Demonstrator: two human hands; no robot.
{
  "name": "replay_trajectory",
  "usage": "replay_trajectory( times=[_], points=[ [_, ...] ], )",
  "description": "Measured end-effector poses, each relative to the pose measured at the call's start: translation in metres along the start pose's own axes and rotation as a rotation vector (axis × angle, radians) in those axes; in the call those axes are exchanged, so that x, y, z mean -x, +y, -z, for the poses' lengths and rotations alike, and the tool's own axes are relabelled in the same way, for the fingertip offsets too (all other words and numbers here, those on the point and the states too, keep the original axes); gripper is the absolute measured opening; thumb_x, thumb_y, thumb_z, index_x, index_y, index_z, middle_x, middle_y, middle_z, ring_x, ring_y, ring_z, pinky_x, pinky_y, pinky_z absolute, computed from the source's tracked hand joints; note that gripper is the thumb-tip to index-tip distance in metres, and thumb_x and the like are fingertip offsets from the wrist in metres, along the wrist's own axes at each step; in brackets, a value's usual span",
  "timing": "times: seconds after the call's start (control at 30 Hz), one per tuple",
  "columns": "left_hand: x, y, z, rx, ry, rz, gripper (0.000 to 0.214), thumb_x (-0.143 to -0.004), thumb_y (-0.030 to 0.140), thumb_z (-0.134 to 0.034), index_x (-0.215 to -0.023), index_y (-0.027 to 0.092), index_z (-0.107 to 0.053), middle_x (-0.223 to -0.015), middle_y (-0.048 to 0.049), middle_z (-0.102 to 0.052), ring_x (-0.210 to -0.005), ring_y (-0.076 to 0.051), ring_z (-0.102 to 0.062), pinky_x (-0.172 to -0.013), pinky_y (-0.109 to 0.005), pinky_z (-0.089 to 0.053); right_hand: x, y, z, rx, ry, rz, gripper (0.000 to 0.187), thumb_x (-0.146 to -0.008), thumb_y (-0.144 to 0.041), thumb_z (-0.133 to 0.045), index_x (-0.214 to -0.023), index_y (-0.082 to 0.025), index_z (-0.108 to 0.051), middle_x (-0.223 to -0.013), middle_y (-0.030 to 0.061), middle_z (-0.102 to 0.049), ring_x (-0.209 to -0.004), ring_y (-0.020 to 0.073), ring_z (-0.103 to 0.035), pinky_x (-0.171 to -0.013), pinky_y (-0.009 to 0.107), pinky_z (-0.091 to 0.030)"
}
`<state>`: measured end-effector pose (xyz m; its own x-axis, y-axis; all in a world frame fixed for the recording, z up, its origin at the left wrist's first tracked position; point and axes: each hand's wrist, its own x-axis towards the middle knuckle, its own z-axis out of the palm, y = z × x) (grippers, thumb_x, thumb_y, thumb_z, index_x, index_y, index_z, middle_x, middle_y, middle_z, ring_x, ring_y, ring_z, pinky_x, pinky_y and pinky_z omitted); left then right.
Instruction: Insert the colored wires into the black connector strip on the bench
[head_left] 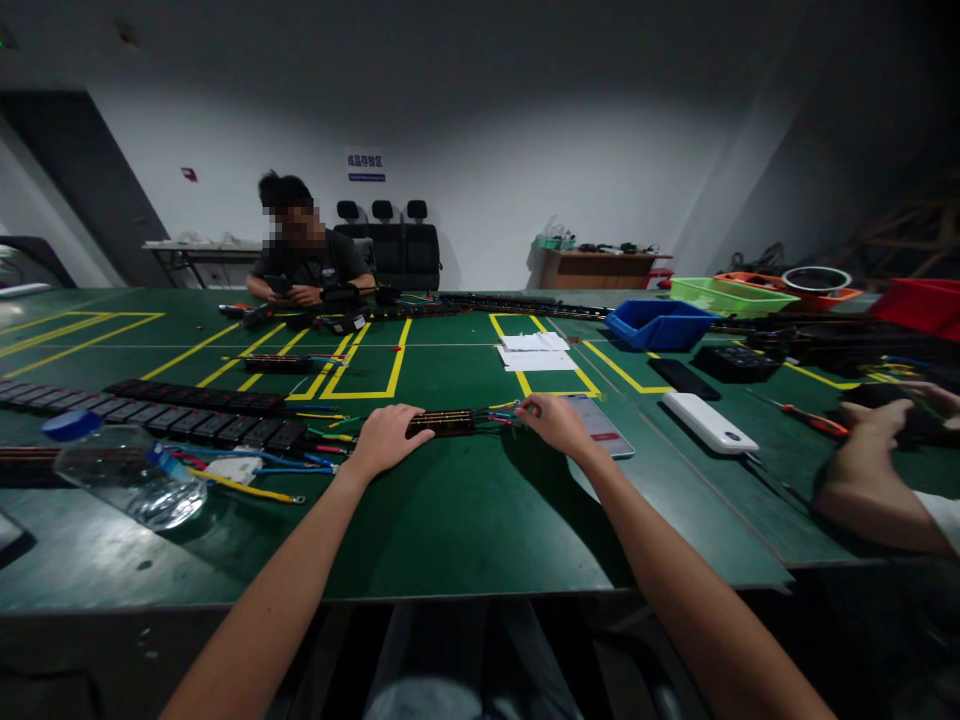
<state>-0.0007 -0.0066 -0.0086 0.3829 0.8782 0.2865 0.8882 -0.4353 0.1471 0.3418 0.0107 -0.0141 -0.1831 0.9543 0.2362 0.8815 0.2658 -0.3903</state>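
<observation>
In front of me on the green table lies a short black bar with copper-coloured strips [444, 422], coloured wires coming out of its right end. My left hand [388, 440] is closed round the bar's left end, with the thumb along its near side. Thin red, blue and yellow-green wires [496, 416] run from the bar to my right hand [556, 422], whose fingertips pinch their ends. A phone with a lit screen [604, 428] lies just beyond my right hand. More wires with ring terminals [298, 499] lie left of my left hand.
Left are a water bottle on its side [131, 470] and rows of black socket modules [217, 428]. Right are a white power bank [709, 422], a screwdriver [814, 418], a blue bin [660, 325] and a co-worker's hands [874, 440]. White papers [536, 352] lie ahead; another person [307, 255] sits opposite.
</observation>
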Motion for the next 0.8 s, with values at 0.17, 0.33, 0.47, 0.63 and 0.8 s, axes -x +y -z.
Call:
replay_trajectory(
  times=[0.17, 0.33, 0.47, 0.63, 0.8],
  points=[
    [0.0, 0.001, 0.001, 0.009, -0.01, 0.001, 0.054, -0.098, 0.061, -0.049, -0.126, 0.02, -0.067, -0.123, -0.0102, -0.071, -0.11, -0.029, -0.066, -0.094, -0.044, -0.05, 0.003, 0.0, -0.007, 0.028, -0.069, 0.035, 0.038, -0.103, -0.044, -0.048, -0.126, -0.024, -0.07, -0.107, 0.0105, -0.071, -0.095, 0.022, -0.066, -0.075, 0.027, -0.043],
    [0.0, 0.001, 0.001, -0.013, 0.001, -0.003, 0.053, -0.098, 0.061, -0.048, -0.125, 0.02, -0.067, -0.121, -0.0099, -0.072, -0.108, -0.029, -0.066, -0.093, -0.044, -0.05, 0.001, 0.004, -0.006, 0.002, -0.001, 0.022, 0.037, -0.095, -0.048, -0.062, -0.121, -0.022, -0.07, -0.108, 0.0098, -0.069, -0.092, 0.0222, -0.064, -0.071, 0.028, -0.042],
    [0.0, -0.001, -0.001, -0.012, 0.009, -0.01, 0.052, -0.098, 0.061, -0.049, -0.124, 0.02, -0.067, -0.121, -0.0094, -0.072, -0.108, -0.028, -0.066, -0.093, -0.043, -0.05, 0.001, 0.007, -0.008, -0.008, 0.001, 0.022, 0.046, -0.086, -0.044, -0.074, -0.125, -0.022, -0.065, -0.104, 0.0077, -0.068, -0.087, 0.0212, -0.063, -0.066, 0.027, -0.039],
    [0.0, -0.002, -0.003, 0.001, 0.016, -0.009, 0.053, -0.098, 0.063, -0.049, -0.124, 0.02, -0.067, -0.12, -0.0088, -0.072, -0.107, -0.027, -0.066, -0.092, -0.042, -0.05, 0.001, 0.006, 0.0, -0.003, 0.061, 0.01, 0.044, -0.084, -0.045, -0.076, -0.119, -0.02, -0.069, -0.102, 0.0081, -0.068, -0.084, 0.0203, -0.062, -0.065, 0.027, -0.038],
    [0.0, -0.001, -0.001, 0.003, 0.003, -0.002, 0.053, -0.098, 0.062, -0.05, -0.125, 0.019, -0.067, -0.121, -0.0089, -0.072, -0.108, -0.027, -0.066, -0.094, -0.042, -0.05, 0.0, 0.002, 0.005, 0.026, -0.029, 0.001, 0.035, -0.097, -0.047, -0.059, -0.09, -0.02, -0.079, -0.086, 0.0081, -0.071, -0.076, 0.0198, -0.062, -0.061, 0.028, -0.034]
  ],
)
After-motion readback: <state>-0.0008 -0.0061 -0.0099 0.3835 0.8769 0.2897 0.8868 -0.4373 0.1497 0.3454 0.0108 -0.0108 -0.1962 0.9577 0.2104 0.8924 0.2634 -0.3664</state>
